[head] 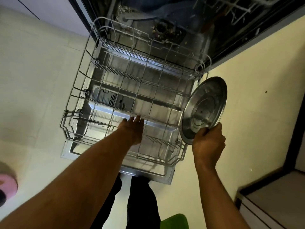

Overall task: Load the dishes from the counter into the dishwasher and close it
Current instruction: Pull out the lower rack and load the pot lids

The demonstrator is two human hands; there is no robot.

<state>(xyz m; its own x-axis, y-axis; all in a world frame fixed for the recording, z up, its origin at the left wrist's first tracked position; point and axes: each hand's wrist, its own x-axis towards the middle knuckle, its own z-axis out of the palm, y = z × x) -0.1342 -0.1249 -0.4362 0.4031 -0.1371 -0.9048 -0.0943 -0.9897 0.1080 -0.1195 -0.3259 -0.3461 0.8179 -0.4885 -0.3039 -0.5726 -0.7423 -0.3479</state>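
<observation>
The dishwasher stands open below me, its door point(145, 172) folded down flat. The lower wire rack point(77, 90) is pulled out over the door and holds no dishes. My left hand point(133, 129) reaches into the rack's near part with straight fingers over the wires. My right hand point(208, 144) grips the lower rim of a round steel plate point(205, 108), held tilted on edge just beyond the rack's right side. The upper rack point(244, 7) shows at the top right inside the tub.
Pale tiled floor point(33, 80) lies left and right of the door. A pink object point(6, 187) sits at the left edge, a green one point(175, 221) at the bottom. A dark-edged step point(272, 195) rises at the lower right. My legs stand at the door's front edge.
</observation>
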